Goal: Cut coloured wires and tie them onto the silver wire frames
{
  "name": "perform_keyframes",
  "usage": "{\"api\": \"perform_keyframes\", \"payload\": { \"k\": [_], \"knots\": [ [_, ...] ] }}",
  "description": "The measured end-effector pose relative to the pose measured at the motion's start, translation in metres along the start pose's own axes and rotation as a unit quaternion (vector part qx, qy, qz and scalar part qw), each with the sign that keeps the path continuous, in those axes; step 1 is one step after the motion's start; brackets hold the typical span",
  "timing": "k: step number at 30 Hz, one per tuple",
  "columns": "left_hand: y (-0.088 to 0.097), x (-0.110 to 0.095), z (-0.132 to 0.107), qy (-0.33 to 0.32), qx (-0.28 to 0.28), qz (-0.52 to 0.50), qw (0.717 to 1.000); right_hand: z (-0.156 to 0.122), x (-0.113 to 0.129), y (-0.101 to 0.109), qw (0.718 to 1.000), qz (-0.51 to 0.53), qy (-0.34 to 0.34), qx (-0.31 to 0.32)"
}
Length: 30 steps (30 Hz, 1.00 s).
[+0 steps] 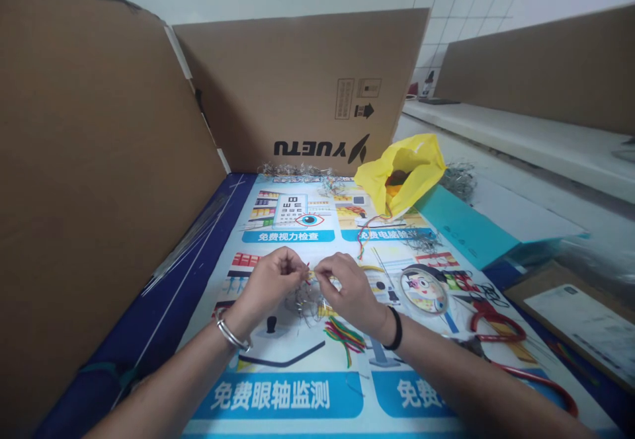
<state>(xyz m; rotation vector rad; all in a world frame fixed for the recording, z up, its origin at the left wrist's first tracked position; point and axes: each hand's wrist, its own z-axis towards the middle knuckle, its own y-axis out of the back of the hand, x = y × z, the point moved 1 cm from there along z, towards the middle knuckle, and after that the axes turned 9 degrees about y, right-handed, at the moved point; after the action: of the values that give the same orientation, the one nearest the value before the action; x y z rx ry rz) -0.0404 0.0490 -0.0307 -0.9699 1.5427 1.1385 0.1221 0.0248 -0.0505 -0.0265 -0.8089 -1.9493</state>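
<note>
My left hand (270, 283), with a silver bangle at the wrist, and my right hand (347, 290), with a black band at the wrist, meet over a printed poster (297, 386) that covers the table. Both pinch a small, thin piece with a red tip (311, 268) between their fingertips. A tangle of thin silver wire (305, 303) lies just under the hands. Several coloured strands (342, 334), red, green and yellow, lie below my right hand.
Cardboard walls stand at the left (99, 181) and the back (297, 88). A yellow bag (401, 171) lies at the back right beside a teal box (466, 231). Red-handled pliers (496, 326) and a round clear lid (424, 290) lie to the right. More silver wire (297, 171) is piled along the back wall.
</note>
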Motion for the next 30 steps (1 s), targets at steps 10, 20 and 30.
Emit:
{"api": "perform_keyframes", "payload": {
  "k": [10,20,30],
  "knots": [
    [-0.002,-0.003,-0.002,0.004,0.005,-0.022,1.000,0.004,0.000,0.001,0.998,-0.012,0.050,0.022],
    [-0.001,0.002,0.001,-0.010,0.018,0.002,1.000,0.008,0.000,0.001,0.997,0.004,0.072,0.018],
    [-0.003,0.006,-0.001,-0.026,0.024,0.006,0.999,0.011,0.003,0.004,0.997,-0.003,0.071,0.031]
  ]
}}
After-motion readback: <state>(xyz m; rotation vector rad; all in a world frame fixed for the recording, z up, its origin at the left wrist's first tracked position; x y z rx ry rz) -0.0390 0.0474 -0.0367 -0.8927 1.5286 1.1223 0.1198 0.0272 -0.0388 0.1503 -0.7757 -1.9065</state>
